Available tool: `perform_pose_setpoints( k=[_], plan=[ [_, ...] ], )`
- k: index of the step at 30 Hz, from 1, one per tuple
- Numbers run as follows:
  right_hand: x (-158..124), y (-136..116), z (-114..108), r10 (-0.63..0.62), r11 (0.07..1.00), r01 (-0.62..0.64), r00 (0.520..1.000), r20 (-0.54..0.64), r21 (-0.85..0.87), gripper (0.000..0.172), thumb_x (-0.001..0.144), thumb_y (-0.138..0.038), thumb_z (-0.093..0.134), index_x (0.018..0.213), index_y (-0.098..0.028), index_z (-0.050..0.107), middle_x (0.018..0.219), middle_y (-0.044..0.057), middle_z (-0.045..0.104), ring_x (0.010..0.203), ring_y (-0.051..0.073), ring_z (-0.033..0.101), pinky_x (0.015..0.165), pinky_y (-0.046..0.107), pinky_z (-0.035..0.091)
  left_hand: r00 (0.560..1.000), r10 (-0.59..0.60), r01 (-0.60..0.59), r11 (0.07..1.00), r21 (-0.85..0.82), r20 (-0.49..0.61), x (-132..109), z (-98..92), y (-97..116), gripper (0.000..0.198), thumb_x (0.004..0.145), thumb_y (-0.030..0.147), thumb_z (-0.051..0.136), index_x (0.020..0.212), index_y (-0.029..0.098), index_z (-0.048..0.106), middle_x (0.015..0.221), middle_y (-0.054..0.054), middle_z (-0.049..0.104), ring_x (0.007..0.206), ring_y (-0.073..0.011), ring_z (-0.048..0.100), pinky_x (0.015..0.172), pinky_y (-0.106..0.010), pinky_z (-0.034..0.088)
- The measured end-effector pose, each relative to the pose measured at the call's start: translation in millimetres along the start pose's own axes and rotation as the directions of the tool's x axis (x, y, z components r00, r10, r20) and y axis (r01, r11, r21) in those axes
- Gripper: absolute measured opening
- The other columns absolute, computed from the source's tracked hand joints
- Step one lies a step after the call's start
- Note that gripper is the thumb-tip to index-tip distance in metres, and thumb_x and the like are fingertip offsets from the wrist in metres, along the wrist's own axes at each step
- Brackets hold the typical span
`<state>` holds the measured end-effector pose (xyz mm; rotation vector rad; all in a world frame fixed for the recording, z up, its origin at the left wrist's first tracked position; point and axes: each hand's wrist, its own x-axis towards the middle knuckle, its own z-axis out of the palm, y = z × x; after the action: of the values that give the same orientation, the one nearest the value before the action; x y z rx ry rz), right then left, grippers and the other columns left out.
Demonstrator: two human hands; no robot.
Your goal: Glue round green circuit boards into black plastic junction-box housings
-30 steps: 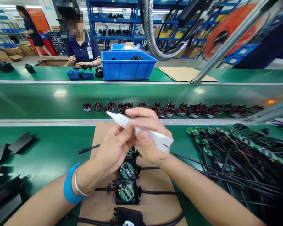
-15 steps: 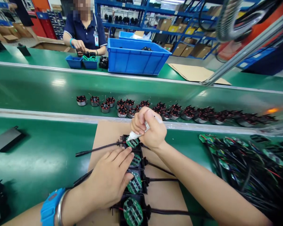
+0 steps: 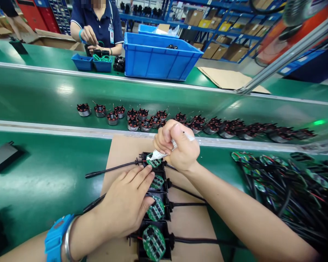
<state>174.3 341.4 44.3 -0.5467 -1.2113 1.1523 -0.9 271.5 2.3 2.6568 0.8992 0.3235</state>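
white tube (image 3: pixel 157 154) now down at farthest circuit board (image 3: pixel 154 164), light (image 3: pixel 319 122) now green

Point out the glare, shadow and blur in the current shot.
Head view: pale glare on the green bench beyond the blue wristband, another bright patch on the belt; head view, lower right: the cables fade into near-black; head view, top right: the hose is blurred; head view, centre: the white tube is clearer, its print too small to read.
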Motion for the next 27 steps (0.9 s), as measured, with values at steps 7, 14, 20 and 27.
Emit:
perform_pose_setpoints(
  k=[7,14,20,27],
  plan=[
    [-9,-7,-2,0.005,1.000,-0.005,1.000,0.007,-0.008,0.038,0.094,-0.040,0.050,0.064,-0.018,0.047,0.048,-0.007,0.030,0.038,0.005,0.027,0.036,0.020,0.023,1.000,0.022,-0.023,1.000,0.020,0.013,1,-0.6,-2,0.050,0.096,0.034,0.041,0.141,0.012,0.039,0.151,-0.009,0.036,0.132,-0.0307,0.039,0.103,-0.050,0.042],
    [-15,-14,-5,0.027,0.999,-0.028,1.000,-0.002,-0.037,0.038,0.094,-0.041,0.050,0.064,-0.018,0.046,0.048,-0.007,0.030,0.038,0.005,0.027,0.037,0.020,0.022,0.999,0.043,-0.042,0.998,0.052,-0.007,1,2.0,-3,0.050,0.096,0.035,0.042,0.140,0.011,0.040,0.150,-0.011,0.037,0.131,-0.0313,0.039,0.102,-0.051,0.043],
    [-12,-15,-13,-0.003,0.997,0.001,1.000,-0.030,-0.081,0.040,0.093,-0.043,0.050,0.062,-0.018,0.043,0.048,-0.007,0.029,0.037,0.005,0.025,0.036,0.020,0.021,0.993,0.073,-0.068,0.996,0.062,-0.090,-2,-1.1,1,0.045,0.095,0.031,0.044,0.135,0.012,0.046,0.144,-0.010,0.046,0.124,-0.0307,0.045,0.097,-0.049,0.046],
    [-5,-10,-10,-0.025,0.999,0.022,0.998,-0.050,-0.048,0.041,0.091,-0.045,0.054,0.061,-0.019,0.042,0.046,-0.008,0.028,0.036,0.005,0.023,0.034,0.020,0.020,0.962,0.252,-0.241,0.964,0.109,-0.101,-14,-7.0,10,0.037,0.092,0.019,0.044,0.127,0.012,0.055,0.132,-0.009,0.057,0.103,-0.0252,0.057,0.086,-0.042,0.051]
  ],
)
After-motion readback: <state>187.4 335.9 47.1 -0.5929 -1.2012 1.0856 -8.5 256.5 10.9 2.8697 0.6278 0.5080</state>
